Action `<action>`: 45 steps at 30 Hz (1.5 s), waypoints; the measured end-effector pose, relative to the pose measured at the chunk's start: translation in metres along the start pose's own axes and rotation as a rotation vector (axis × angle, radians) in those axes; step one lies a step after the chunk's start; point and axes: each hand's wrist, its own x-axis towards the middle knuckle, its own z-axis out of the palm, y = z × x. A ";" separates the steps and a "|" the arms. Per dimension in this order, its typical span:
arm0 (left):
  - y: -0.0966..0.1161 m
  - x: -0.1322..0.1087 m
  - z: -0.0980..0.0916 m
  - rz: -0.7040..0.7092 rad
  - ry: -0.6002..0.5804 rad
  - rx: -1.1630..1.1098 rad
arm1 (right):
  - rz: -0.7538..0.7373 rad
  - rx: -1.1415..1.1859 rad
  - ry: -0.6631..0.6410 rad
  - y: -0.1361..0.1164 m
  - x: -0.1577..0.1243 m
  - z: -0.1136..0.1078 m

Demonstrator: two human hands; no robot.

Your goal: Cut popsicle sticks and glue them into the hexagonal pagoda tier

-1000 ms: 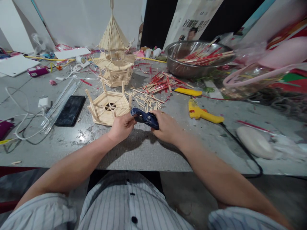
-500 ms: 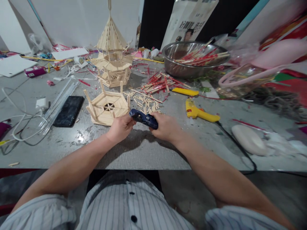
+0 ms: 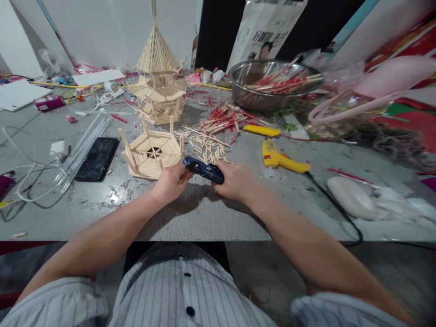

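My right hand (image 3: 235, 181) is wrapped round a dark blue hand tool (image 3: 204, 170) with worn, scuffed handles; its exact kind does not show. At the tool's far left end, my left hand (image 3: 172, 182) is closed in a pinch, and whatever lies between its fingers is hidden. Just behind the left hand sits a hexagonal base of wooden sticks (image 3: 153, 156) with short upright posts. Short cut stick pieces (image 3: 207, 147) lie scattered beyond the tool. Farther back, a tiered stick pagoda (image 3: 158, 86) stands upright with a pointed roof.
A yellow glue gun (image 3: 284, 161) and a yellow utility knife (image 3: 261, 131) lie to the right. Red-wrapped sticks (image 3: 221, 118) are piled before a steel bowl (image 3: 265, 100). On the left are a black phone (image 3: 97, 159) and a white charger (image 3: 59, 148). A pale oval object (image 3: 350, 197) rests at right.
The view has shifted very slightly. Both hands and the blue tool keep nearly the same place and pose.
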 end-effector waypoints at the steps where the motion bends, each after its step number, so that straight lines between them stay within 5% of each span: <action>1: 0.000 0.000 0.000 -0.004 0.005 -0.002 | 0.006 0.007 0.002 0.000 0.000 0.000; 14: 0.000 -0.002 0.003 0.000 0.018 -0.108 | -0.330 0.258 0.062 0.020 0.011 0.007; 23: -0.009 0.001 0.001 0.264 0.106 0.068 | -0.347 0.304 0.045 0.019 0.006 0.003; 45: -0.012 0.004 0.000 0.219 -0.011 -0.096 | -0.342 0.335 -0.022 0.022 0.007 0.000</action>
